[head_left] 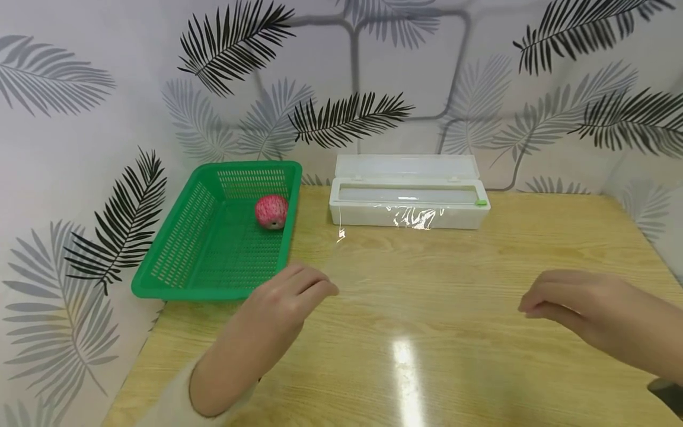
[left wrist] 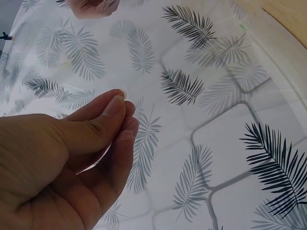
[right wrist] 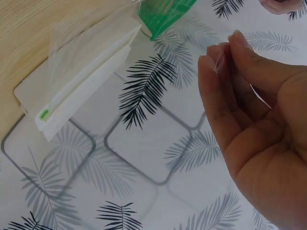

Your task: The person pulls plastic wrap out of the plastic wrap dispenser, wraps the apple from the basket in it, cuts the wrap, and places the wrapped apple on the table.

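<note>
A sheet of clear plastic wrap (head_left: pixel 341 235) stretches from the white wrap dispenser (head_left: pixel 341 214) toward my two hands, its creases glinting over the box front. My left hand (head_left: pixel 290 299), beside the green basket, pinches one corner of it between thumb and fingers. On the other side, my right hand (head_left: pixel 581 302) pinches the opposite corner, and a bit of film shows at its fingertips (right wrist: pixel 207 64) in the right wrist view. The dispenser's lid (head_left: pixel 408 166) stands raised at the back, and a small green slider (head_left: pixel 481 203) sits at its right end.
A green plastic basket (head_left: pixel 213 293) stands at the left of the wooden table (head_left: pixel 560 237), holding one red-and-white streaked round fruit (head_left: pixel 271 211). Behind the table hangs a white leaf-patterned covering (head_left: pixel 405 77). A dark band (head_left: pixel 667 396) circles my right wrist.
</note>
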{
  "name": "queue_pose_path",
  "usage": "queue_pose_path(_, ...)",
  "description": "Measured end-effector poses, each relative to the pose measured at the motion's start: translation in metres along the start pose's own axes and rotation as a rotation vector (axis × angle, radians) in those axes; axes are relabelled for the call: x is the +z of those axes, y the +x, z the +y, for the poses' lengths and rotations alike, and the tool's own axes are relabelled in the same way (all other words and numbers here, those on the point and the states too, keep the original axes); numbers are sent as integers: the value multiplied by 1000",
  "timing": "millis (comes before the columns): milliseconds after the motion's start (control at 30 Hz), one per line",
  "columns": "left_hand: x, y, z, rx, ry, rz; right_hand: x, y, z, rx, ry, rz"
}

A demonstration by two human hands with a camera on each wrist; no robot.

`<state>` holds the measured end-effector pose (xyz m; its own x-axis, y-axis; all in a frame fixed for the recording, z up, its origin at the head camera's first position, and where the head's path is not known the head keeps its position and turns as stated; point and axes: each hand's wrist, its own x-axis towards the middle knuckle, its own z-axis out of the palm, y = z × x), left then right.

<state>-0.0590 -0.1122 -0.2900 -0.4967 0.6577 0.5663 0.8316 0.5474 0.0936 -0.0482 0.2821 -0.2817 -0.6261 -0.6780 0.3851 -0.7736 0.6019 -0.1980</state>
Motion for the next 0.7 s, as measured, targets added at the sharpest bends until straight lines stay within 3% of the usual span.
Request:
queue_pose_path(400,21,-11,-7,-40,-37,-93,28,-3,10,-67,136,-66)
queue_pose_path(700,31,-14,-9,-59,-54,-116,42,-5,16,-42,192,-115)
